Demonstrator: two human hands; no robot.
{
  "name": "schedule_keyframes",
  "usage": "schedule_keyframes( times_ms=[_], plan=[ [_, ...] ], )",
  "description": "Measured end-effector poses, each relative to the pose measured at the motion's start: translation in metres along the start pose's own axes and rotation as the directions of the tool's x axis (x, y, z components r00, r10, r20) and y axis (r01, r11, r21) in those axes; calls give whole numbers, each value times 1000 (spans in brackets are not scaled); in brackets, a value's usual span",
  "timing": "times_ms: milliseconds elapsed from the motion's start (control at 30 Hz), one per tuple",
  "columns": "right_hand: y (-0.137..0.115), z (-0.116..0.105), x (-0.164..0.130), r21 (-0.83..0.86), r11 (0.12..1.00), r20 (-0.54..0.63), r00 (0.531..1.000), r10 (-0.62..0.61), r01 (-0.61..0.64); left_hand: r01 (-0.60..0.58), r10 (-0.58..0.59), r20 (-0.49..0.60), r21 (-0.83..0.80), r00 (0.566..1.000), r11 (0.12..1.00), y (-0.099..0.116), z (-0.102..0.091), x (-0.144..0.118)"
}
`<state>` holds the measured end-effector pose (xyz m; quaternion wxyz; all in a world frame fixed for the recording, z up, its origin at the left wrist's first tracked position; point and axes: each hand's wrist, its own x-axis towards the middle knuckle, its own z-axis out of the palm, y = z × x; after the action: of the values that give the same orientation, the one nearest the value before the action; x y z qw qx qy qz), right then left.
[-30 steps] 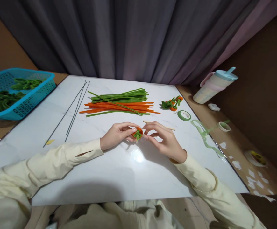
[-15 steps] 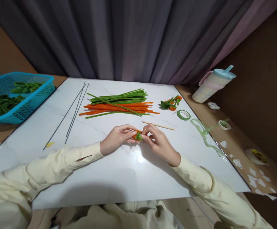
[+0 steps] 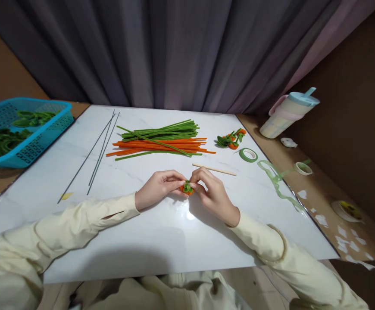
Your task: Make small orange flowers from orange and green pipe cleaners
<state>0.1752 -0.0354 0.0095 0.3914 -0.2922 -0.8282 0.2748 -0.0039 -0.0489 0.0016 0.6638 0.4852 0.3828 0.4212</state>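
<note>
Between my two hands is a small orange pipe-cleaner persimmon point(image 3: 187, 188) with a green leafy top turned up toward me. My left hand point(image 3: 161, 187) pinches its left side between thumb and fingers. My right hand point(image 3: 214, 189) has its thumb and index finger closed on the green top at the right. Beyond them lie bundles of green pipe cleaners point(image 3: 164, 131) and orange pipe cleaners point(image 3: 161, 147). A thin wooden stick point(image 3: 215, 169) rests just past my right hand. Finished-looking orange and green pieces point(image 3: 232, 138) sit in a small pile at the back right.
A blue basket point(image 3: 45, 133) with green leafy pieces stands on the left. Dark thin wires point(image 3: 93, 150) lie nearby. To the right are green tape point(image 3: 248, 155), a loose tape strip point(image 3: 276, 183), another roll point(image 3: 303, 168), paper scraps point(image 3: 342, 241) and a tumbler point(image 3: 289, 114).
The small orange piece has turned slightly between my fingers, so its green top faces upward more. My right hand has shifted a little left.
</note>
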Motion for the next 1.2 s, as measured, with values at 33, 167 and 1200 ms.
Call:
schedule_keyframes(
  times_ms=[33, 167, 1200],
  plan=[
    [0, 0, 0, 5, 1000, 1, 1000, 9, -9, -16, 16, 3, 9, 1000, 1000, 0, 0, 0],
    [0, -2, 0, 28, 999, -17, 999, 35, -35, -135, 135, 11, 144, 991, 980, 0, -1, -3],
    [2, -5, 2, 173, 982, 41, 997, 68, -74, -418, 453, 13, 409, 891, 811, -6, -3, -6]
  ],
)
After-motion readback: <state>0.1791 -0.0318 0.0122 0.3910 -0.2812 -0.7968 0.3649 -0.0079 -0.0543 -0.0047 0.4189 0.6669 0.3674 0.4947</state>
